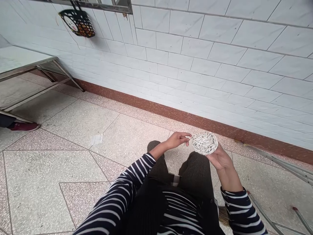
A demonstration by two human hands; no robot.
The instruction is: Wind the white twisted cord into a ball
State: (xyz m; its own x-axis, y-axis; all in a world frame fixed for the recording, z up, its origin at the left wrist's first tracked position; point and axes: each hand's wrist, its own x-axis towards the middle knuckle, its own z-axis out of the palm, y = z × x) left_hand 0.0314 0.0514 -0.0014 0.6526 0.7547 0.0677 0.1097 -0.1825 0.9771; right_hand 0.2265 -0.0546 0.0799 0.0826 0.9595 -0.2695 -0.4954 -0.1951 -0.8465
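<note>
A round, off-white coil of braided cord (204, 143) is held up above my knees, its woven face showing. My right hand (221, 156) grips it from the right side and from below, fingers partly hidden behind it. Just off its left edge is my left hand (179, 139), thumb and fingers drawn together in a pinch. Whatever lies between those fingertips is too small to make out.
A white-topped metal-framed table (29, 58) stands at the left, with another person's red shoe (24, 126) below. A white scrap (97, 139) lies on the floor. A patterned bag (77, 23) hangs on the tiled wall. Metal bars (276, 159) lie at the right.
</note>
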